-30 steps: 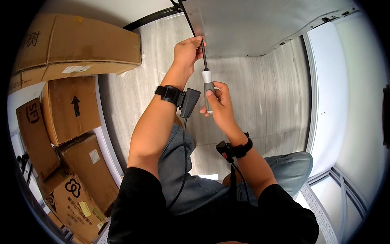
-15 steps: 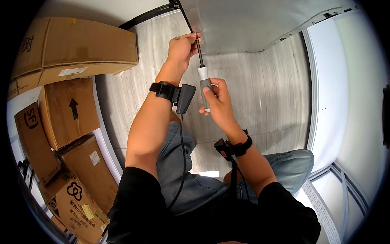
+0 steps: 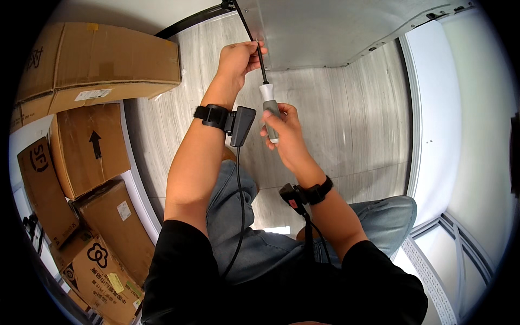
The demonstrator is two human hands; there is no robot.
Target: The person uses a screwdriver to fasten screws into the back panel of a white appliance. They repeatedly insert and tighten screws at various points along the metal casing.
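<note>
A screwdriver with a grey-and-white handle and a long dark shaft points away from me, toward the edge of a grey metal panel. My right hand is closed around its handle, the thumb lying along the grip. Near the far end of the shaft, the fingers of my left hand pinch at the tip, close against the panel's edge. Whether a screw sits at the tip is too small to tell. Both wrists carry strapped black devices with cables.
Stacked cardboard boxes stand along the left. A white wall panel runs up the right side, with a metal frame below it. Wood-look floor lies under my hands, and my bent knees are close below.
The screwdriver and both hands appear slightly further left and up, along with a small shift of the whole view. My right thumb has moved a little across the handle.
</note>
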